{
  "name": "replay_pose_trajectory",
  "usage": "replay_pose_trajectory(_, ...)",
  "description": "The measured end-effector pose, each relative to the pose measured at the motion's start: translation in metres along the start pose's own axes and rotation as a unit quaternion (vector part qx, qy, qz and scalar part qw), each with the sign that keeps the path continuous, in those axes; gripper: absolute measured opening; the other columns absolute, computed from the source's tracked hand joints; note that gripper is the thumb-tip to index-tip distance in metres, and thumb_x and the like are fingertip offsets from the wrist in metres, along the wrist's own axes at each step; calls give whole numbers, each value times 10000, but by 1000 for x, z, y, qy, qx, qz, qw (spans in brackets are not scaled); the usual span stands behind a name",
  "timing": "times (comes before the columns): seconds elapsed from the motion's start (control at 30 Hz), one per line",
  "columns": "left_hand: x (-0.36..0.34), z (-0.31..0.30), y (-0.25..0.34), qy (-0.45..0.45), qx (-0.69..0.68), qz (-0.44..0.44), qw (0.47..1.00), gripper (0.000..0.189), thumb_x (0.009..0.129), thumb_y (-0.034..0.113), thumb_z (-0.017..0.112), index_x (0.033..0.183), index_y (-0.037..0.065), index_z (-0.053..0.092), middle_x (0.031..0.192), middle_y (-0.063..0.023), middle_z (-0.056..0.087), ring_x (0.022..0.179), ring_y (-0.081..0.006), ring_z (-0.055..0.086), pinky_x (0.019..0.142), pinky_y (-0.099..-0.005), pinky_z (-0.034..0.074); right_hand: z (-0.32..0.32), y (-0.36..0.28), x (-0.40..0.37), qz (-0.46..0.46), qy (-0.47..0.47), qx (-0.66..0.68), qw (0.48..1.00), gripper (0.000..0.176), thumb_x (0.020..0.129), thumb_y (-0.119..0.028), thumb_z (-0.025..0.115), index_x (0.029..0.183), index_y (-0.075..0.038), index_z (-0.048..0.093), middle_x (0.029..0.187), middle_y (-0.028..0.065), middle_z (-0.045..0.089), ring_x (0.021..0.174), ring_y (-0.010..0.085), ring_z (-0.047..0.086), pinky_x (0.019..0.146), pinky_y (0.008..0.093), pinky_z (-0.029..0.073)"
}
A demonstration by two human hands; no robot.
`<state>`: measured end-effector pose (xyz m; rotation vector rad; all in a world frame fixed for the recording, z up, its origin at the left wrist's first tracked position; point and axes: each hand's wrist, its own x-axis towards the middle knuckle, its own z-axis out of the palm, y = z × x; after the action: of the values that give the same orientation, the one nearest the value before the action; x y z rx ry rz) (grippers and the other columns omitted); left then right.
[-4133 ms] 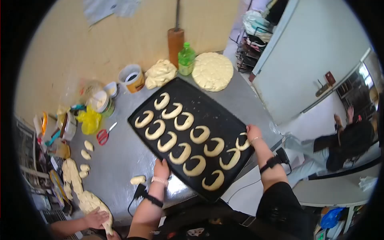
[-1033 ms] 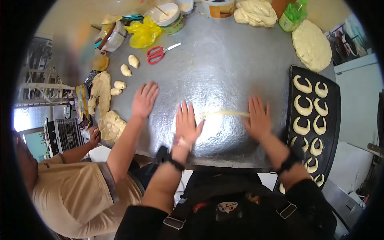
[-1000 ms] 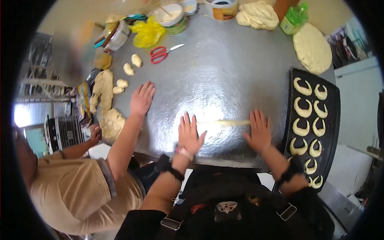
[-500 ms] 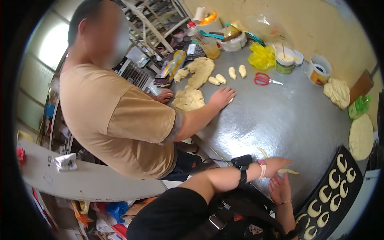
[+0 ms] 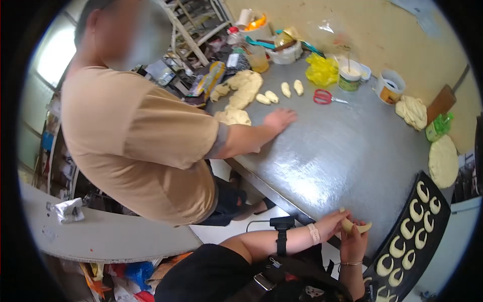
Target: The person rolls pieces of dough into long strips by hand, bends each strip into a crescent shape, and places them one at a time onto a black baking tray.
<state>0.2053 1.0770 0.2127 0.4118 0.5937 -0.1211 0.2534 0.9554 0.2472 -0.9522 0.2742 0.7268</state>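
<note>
A pale strip of dough [image 5: 350,228] is curved between my two hands near the table's front edge. My left hand [image 5: 333,225], with a pink watch band on its wrist, pinches one end, and a dough tip pokes out above the fingers. My right hand [image 5: 354,245], wearing a thin bracelet, has its fingers around the other end. Beside my right hand lies a black baking tray [image 5: 391,246] bearing several dough crescents [image 5: 397,246].
Across the metal table [image 5: 322,156], a co-worker's hand [image 5: 280,121] presses on the surface. Near it are a large dough sheet [image 5: 245,89], several small dough pieces [image 5: 286,89] and red-handled scissors [image 5: 323,96]. Tubs [image 5: 390,86] and dough lumps [image 5: 444,161] line the wall side.
My left hand was stretched flat over the dough strip on the table; now both hands grip it and it is bent. My right hand has come up to it. The view has shifted slightly.
</note>
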Motion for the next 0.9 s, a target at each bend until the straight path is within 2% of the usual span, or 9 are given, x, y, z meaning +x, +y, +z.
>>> replay_pose_trajectory(0.1, 13, 0, -24, 40, 66, 78, 994, 227, 983, 251, 556, 1136, 89, 508, 1018, -31, 600, 960, -140, 616, 865, -312, 499, -26, 0, -16, -5, 16, 67, 998, 194, 1000, -202, 505, 1157, -89, 484, 1135, 76, 571, 1070, 225, 585, 886, 381, 528)
replay_pose_trajectory(0.2, 7, 14, -47, -7, 89, 119, 989, 247, 954, 148, 594, 1161, 73, 482, 1000, -47, 601, 940, -156, 636, 817, -313, 539, -63, -14, -34, -64, 65, -50, 995, 196, 1001, -212, 508, 1130, -64, 504, 1165, 88, 568, 1087, 218, 575, 890, 371, 525)
replay_pose_trajectory(0.3, -13, 67, -56, 28, 168, 89, 981, 311, 922, 74, 616, 1190, 71, 457, 971, -47, 602, 904, -168, 654, 746, -299, 564, -99, -32, -55, -143, 107, -26, 983, 235, 958, -76, 522, 1190, -55, 491, 1190, 103, 560, 1092, 208, 569, 902, 360, 519)
replay_pose_trajectory(0.4, 9, 88, -106, -50, 175, 112, 977, 358, 908, 49, 620, 1217, 82, 443, 954, -43, 605, 857, -169, 666, 707, -300, 570, -161, -46, -68, -206, 84, 2, 975, 393, 903, 15, 547, 1271, -57, 430, 1169, 102, 550, 1101, 223, 565, 902, 369, 522)
replay_pose_trajectory(0.53, 31, 122, -190, -7, 342, 102, 934, 309, 881, 68, 650, 1137, 80, 477, 921, -46, 603, 801, -162, 658, 598, -272, 553, -235, -85, -98, -170, 94, 25, 981, 384, 953, -39, 528, 1313, -56, 397, 1188, 121, 543, 1104, 264, 571, 901, 415, 523)
replay_pose_trajectory(0.6, 38, 130, -238, -90, 250, 132, 955, 267, 871, 88, 662, 1079, 88, 495, 886, -46, 603, 769, -161, 653, 554, -270, 543, -278, -118, -126, -83, 96, 81, 989, 378, 959, -79, 522, 1321, -72, 415, 1212, 95, 542, 1124, 243, 566, 952, 425, 489)
replay_pose_trajectory(0.67, 36, 177, -269, -1, 318, 69, 946, 207, 896, 82, 631, 1051, 94, 494, 851, -34, 602, 762, -175, 686, 502, -215, 522, -317, -145, -143, -98, 131, -33, 986, 336, 932, -100, 581, 1243, -67, 457, 1111, 58, 553, 1035, 180, 593, 817, 361, 561)
replay_pose_trajectory(0.77, 60, 203, -321, -20, 336, 21, 941, 207, 861, 13, 638, 992, 82, 493, 858, -20, 603, 729, -126, 665, 520, -225, 549, -365, -189, -168, -90, 198, -116, 969, 286, 917, -91, 607, 1169, -62, 476, 1016, 43, 553, 943, 138, 592, 674, 294, 591)
replay_pose_trajectory(0.9, 98, 242, -357, -44, 559, 39, 827, 160, 842, 47, 662, 892, 53, 510, 791, -39, 589, 648, -124, 632, 497, -242, 537, -433, -224, -162, -69, 190, -268, 942, 230, 882, -76, 614, 1082, -38, 508, 864, 63, 573, 776, 124, 621, 493, 275, 527)
